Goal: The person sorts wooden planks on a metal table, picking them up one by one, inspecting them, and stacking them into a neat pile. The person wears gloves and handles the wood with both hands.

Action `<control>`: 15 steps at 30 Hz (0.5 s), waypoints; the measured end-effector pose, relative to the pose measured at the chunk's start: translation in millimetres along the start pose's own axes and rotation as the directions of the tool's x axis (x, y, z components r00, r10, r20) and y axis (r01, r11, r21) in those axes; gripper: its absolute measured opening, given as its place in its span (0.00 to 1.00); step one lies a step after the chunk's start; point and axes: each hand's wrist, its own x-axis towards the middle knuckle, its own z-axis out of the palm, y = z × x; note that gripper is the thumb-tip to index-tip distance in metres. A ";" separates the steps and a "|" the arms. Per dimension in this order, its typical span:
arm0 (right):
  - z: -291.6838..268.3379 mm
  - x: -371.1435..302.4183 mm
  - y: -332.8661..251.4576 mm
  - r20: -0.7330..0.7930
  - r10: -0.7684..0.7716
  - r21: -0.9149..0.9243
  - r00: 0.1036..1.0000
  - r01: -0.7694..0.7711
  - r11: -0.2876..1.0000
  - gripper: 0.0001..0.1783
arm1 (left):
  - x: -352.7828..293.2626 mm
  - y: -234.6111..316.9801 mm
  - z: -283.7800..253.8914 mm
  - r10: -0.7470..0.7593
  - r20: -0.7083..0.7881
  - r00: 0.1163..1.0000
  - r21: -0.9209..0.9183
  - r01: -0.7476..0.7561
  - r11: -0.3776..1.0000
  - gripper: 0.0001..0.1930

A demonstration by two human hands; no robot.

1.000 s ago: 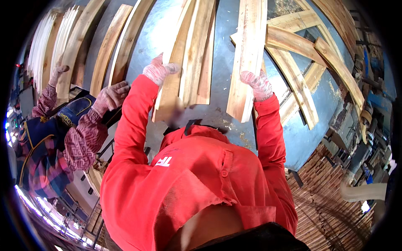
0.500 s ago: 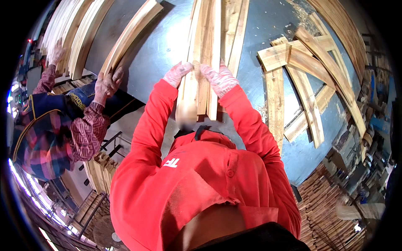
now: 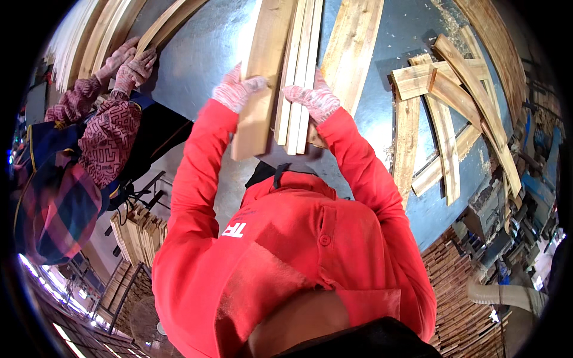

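Observation:
A broad wooden plank point(image 3: 261, 65) lies lengthwise in front of me at the left. My left hand point(image 3: 236, 90), in a pale knitted glove, grips its left edge with the thumb over the top. Just right of it, several narrow planks point(image 3: 298, 65) stand on edge side by side. Around their right side wraps my gloved right hand point(image 3: 316, 99), thumb across the upper edges. A gap separates the broad plank from this bundle at the near end. Beyond my right hand another wide plank point(image 3: 353, 51) lies flat, its near end partly hidden by that hand.
The metal table point(image 3: 200, 56) carries a crossed heap of planks point(image 3: 444, 107) at the right. A co-worker's gloved hands point(image 3: 128, 68) touch a board at the left, near stacked boards point(image 3: 98, 42). Piled wood strips point(image 3: 465, 292) lie at the lower right.
The broad plank has shifted left with my left hand and now shows its wide face. A gap has opened beside the bundle. The co-worker's hands have come together farther left.

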 end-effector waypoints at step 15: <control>69.6 36.5 56.6 0.023 -0.056 -0.728 0.998 0.056 0.684 0.61 | 18.9 -84.1 -74.2 -0.104 0.013 0.995 -0.259 0.103 0.960 0.27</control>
